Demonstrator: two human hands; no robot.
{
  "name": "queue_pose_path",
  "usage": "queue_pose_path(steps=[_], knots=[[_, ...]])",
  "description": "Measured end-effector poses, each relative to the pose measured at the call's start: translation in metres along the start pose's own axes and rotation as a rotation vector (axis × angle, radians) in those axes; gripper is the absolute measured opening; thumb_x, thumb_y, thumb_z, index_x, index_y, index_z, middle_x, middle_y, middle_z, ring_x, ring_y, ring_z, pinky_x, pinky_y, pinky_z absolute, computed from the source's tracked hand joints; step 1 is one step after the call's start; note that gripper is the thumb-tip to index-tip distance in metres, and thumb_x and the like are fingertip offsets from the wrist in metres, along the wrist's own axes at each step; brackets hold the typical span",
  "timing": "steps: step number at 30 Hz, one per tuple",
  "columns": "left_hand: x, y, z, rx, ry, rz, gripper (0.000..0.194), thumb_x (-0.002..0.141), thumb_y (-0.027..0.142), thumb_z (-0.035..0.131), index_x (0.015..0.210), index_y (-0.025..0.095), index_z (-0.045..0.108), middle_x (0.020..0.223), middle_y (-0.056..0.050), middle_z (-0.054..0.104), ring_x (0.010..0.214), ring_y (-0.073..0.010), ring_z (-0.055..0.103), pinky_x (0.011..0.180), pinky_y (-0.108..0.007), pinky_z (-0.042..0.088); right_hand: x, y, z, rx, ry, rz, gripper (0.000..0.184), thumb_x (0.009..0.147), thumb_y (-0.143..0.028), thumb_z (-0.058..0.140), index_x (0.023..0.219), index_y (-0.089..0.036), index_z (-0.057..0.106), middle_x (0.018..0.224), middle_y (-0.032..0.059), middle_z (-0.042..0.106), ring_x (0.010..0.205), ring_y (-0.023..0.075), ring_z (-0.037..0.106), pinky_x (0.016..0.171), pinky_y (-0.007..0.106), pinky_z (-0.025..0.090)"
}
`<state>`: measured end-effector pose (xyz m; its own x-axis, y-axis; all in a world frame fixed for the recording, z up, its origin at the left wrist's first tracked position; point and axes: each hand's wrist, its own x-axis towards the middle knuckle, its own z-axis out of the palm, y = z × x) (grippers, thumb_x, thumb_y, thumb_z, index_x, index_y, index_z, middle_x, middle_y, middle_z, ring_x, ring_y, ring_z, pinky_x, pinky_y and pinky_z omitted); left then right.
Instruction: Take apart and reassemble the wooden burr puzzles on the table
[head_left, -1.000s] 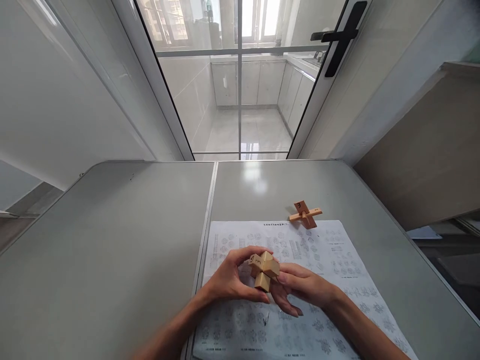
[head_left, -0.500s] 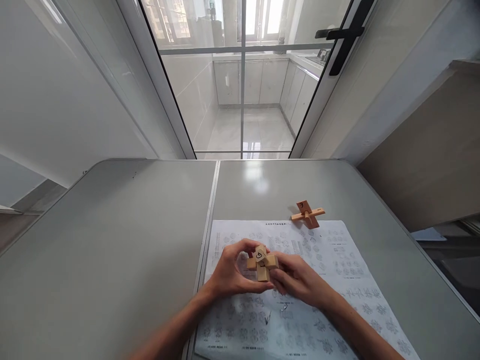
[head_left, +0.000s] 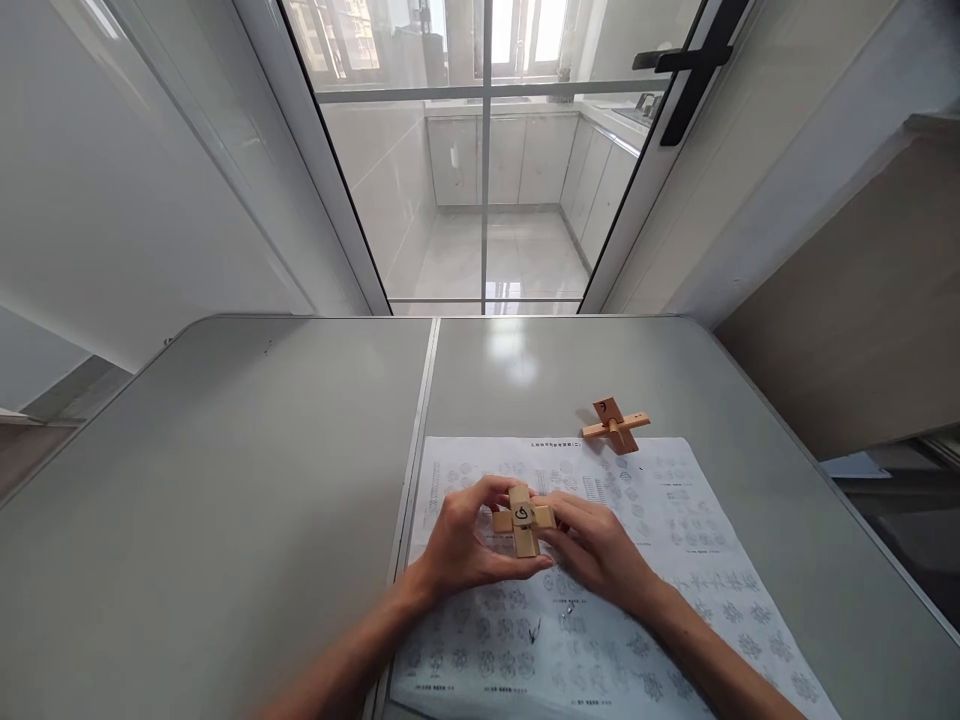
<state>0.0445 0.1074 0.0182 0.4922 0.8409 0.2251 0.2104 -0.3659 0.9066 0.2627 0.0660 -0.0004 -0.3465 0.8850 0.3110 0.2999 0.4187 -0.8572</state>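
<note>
Both my hands hold a small light wooden cross-shaped puzzle (head_left: 522, 520) just above a printed sheet (head_left: 675, 560). A black mark shows on the puzzle's upper face. My left hand (head_left: 465, 545) curls round its left side, thumb below and fingers on top. My right hand (head_left: 600, 550) pinches its right arm. A second, darker wooden cross puzzle (head_left: 615, 426) rests on the grey table (head_left: 225, 480) at the sheet's far right corner, out of reach of either hand.
The printed sheet of small diagrams covers the near right part of the table. A seam (head_left: 420, 420) runs down the table's middle. A glass door (head_left: 487, 150) with a black handle (head_left: 686, 70) stands beyond the far edge. A wooden panel (head_left: 855, 300) rises at right.
The puzzle has been turned in my hands, so its marked face now points up toward me. Both hands have shifted slightly away from me over the sheet.
</note>
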Motion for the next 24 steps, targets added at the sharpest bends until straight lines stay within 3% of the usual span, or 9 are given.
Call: queue_pose_path(steps=[12,24], knots=[[-0.001,-0.002,0.001,-0.001,-0.018,-0.028,0.063,0.067,0.047,0.096,0.115,0.022,0.065,0.103,-0.004,0.080,0.088,-0.0214,0.075,0.084,-0.033,0.059,0.000,-0.001,-0.002,0.043,-0.036,0.030,0.018,0.110,-0.031,0.052,0.101,-0.021,0.064,0.088,0.0038,0.068,0.075,0.0184,0.059,0.069,0.029,0.049],[0.002,0.008,-0.002,-0.036,-0.022,-0.081,0.057,0.070,0.044,0.095,0.114,0.022,0.066,0.107,-0.006,0.079,0.092,-0.0221,0.074,0.089,-0.034,0.059,0.000,-0.005,0.004,-0.045,0.064,-0.020,0.018,0.110,-0.029,0.051,0.100,-0.022,0.065,0.079,0.0026,0.061,0.066,0.0178,0.053,0.060,0.029,0.045]])
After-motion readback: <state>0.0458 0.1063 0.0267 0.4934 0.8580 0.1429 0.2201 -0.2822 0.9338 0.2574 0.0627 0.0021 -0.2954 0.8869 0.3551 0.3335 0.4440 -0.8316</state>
